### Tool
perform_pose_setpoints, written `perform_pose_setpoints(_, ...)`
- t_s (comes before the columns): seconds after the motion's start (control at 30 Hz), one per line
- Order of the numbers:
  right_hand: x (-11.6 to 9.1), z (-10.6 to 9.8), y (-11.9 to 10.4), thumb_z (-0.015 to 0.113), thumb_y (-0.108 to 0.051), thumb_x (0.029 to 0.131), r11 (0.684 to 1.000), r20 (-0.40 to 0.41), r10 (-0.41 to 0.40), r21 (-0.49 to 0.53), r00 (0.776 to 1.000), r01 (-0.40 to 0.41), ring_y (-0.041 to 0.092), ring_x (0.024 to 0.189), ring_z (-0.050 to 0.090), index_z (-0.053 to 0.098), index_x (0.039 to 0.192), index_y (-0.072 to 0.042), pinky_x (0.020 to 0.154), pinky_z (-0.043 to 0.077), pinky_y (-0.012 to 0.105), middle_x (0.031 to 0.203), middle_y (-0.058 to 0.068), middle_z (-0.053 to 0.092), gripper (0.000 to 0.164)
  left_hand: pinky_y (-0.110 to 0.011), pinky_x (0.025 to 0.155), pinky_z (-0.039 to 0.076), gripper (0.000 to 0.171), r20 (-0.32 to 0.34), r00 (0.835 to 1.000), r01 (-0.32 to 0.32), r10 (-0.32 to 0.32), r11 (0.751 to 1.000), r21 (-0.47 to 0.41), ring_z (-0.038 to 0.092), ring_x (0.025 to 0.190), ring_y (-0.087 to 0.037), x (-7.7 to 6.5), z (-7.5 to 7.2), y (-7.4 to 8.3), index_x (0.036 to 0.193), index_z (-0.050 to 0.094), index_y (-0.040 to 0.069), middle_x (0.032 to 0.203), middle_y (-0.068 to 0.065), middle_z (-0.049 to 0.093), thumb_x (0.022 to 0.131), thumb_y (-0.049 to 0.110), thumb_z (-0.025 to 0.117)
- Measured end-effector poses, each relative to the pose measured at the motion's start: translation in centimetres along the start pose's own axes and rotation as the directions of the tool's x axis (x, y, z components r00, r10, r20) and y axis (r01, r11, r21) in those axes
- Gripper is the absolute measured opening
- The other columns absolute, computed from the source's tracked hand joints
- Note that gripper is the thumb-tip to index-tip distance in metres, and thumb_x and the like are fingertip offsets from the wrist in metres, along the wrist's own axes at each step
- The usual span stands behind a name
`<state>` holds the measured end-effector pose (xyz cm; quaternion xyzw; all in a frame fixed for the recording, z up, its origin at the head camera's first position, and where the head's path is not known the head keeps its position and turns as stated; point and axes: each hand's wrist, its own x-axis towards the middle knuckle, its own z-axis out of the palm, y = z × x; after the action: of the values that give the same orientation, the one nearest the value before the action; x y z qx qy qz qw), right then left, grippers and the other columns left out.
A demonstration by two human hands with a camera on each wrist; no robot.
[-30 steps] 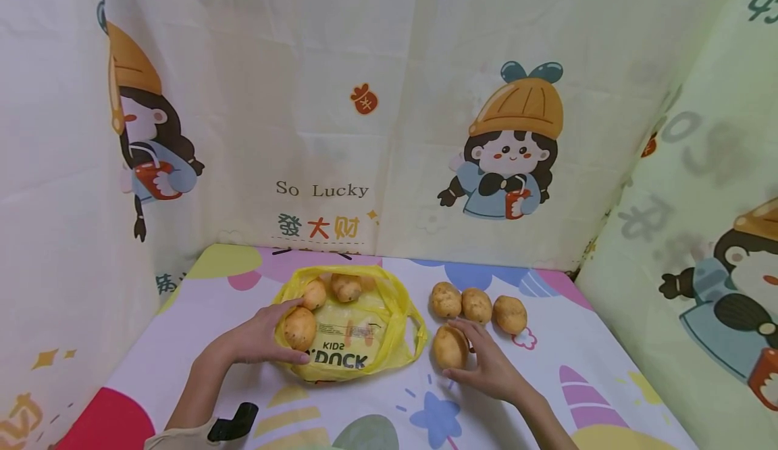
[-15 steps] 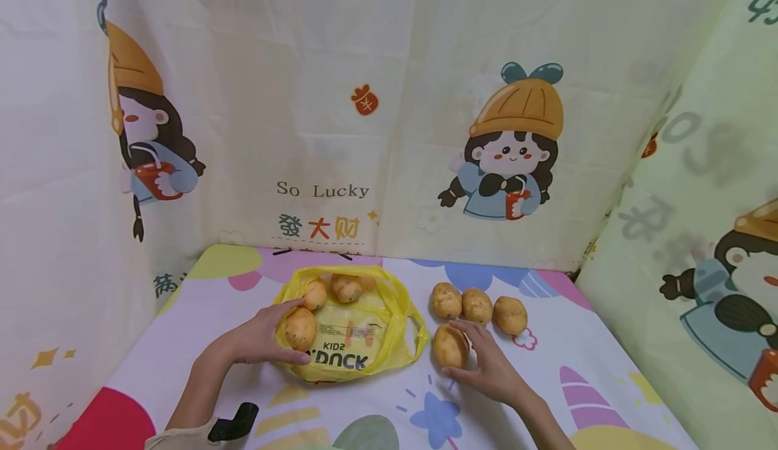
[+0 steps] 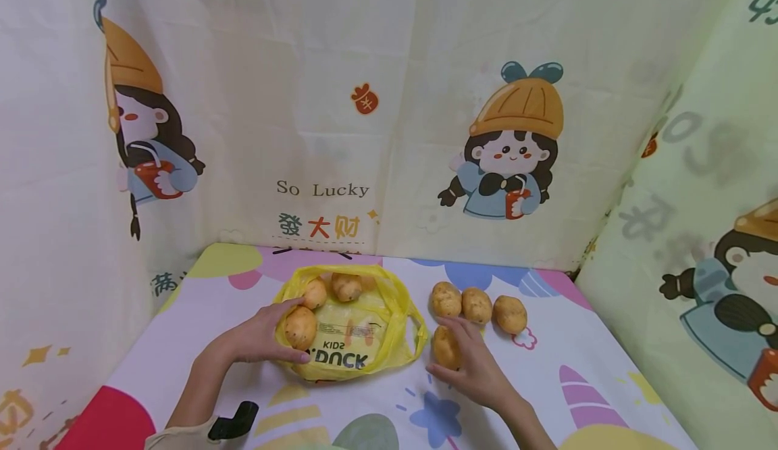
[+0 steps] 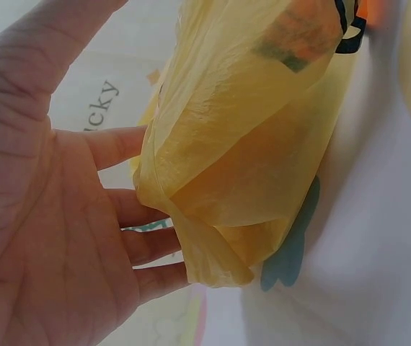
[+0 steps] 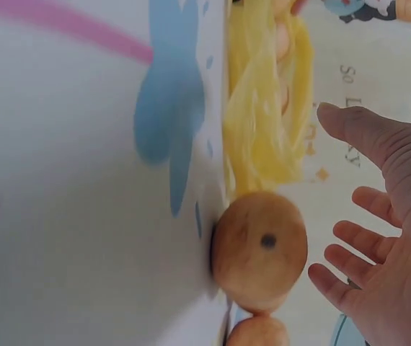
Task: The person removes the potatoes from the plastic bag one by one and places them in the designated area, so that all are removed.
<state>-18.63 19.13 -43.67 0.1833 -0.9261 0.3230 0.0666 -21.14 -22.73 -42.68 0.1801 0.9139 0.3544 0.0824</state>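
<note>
In the head view, a yellow plastic bag (image 3: 398, 288) lies with its mouth spread and several potatoes inside, one of them a potato (image 3: 300, 328) near its left rim. My left hand (image 3: 264, 335) is at that side, fingers reaching over the rim and thumb along the front. In the left wrist view the fingers are fairly straight against the yellow plastic (image 4: 241, 158), fingertips hidden behind it. My right hand (image 3: 477, 365) is spread over a potato (image 3: 446, 347) just right of the bag. In the right wrist view its fingers (image 5: 368, 241) are extended, apart from the potato (image 5: 259, 249).
Behind the right hand, three potatoes sit in a row: a left potato (image 3: 446, 299), a middle potato (image 3: 477, 305) and a right potato (image 3: 510, 315). A patterned cloth (image 3: 365, 430) covers the table. Printed curtains (image 3: 389, 132) stand at the back and sides.
My right hand has shifted slightly left, now covering more of the nearest potato. The left hand, the bag and the potatoes hold their places.
</note>
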Motion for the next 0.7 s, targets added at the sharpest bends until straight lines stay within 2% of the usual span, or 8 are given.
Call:
perform_pose_setpoints(0.33, 0.8, 1.5, -1.9, 0.091, -0.033, 0.078, 0.994, -0.006, -0.091, 0.066, 0.996, 0.091, 0.024, 0.141, 0.043, 0.052, 0.146, -0.024, 0.115, 0.037, 0.056, 0.148, -0.005, 0.049, 0.079, -0.067, 0.107, 0.038, 0.108, -0.008, 1.0, 0.0, 0.0, 1.0, 0.023, 0.044, 0.134, -0.045, 0.0, 0.0, -0.1, 0.153, 0.039, -0.001, 0.147, -0.023, 0.048, 0.073, 0.049, 0.09)
perform_pose_setpoints(0.43, 1.3, 1.9, -2.6, 0.09, -0.033, 0.078, 0.99, -0.008, -0.109, 0.087, 0.994, 0.109, 0.024, 0.14, 0.045, 0.053, 0.145, -0.02, 0.114, 0.036, 0.057, 0.147, -0.004, 0.05, 0.078, -0.068, 0.107, 0.038, 0.108, -0.013, 1.0, -0.008, 0.008, 1.0, 0.023, 0.043, 0.135, -0.045, 0.0, 0.0, -0.1, 0.153, 0.039, -0.002, 0.148, -0.023, 0.048, 0.072, 0.05, 0.09)
perform_pose_setpoints(0.57, 1.6, 2.6, -3.5, 0.089, -0.034, 0.08, 0.985, -0.004, -0.123, 0.118, 0.992, 0.123, 0.025, 0.14, 0.046, 0.053, 0.145, -0.019, 0.112, 0.04, 0.056, 0.147, -0.002, 0.051, 0.075, -0.068, 0.108, 0.037, 0.109, -0.016, 1.0, -0.016, 0.016, 1.0, 0.022, 0.043, 0.136, -0.046, -0.1, -0.1, -0.2, 0.153, 0.038, -0.002, 0.149, -0.024, 0.047, 0.072, 0.049, 0.09)
perform_pose_setpoints(0.7, 1.9, 3.4, -4.2, 0.087, -0.035, 0.083, 0.973, 0.008, -0.161, 0.167, 0.987, 0.157, 0.028, 0.137, 0.048, 0.05, 0.146, -0.021, 0.107, 0.046, 0.054, 0.145, 0.001, 0.051, 0.074, -0.068, 0.108, 0.036, 0.112, -0.003, 1.0, 0.004, -0.004, 1.0, 0.009, 0.042, 0.137, -0.045, -0.2, -0.1, -0.1, 0.155, 0.034, -0.002, 0.151, -0.025, 0.045, 0.072, 0.048, 0.09)
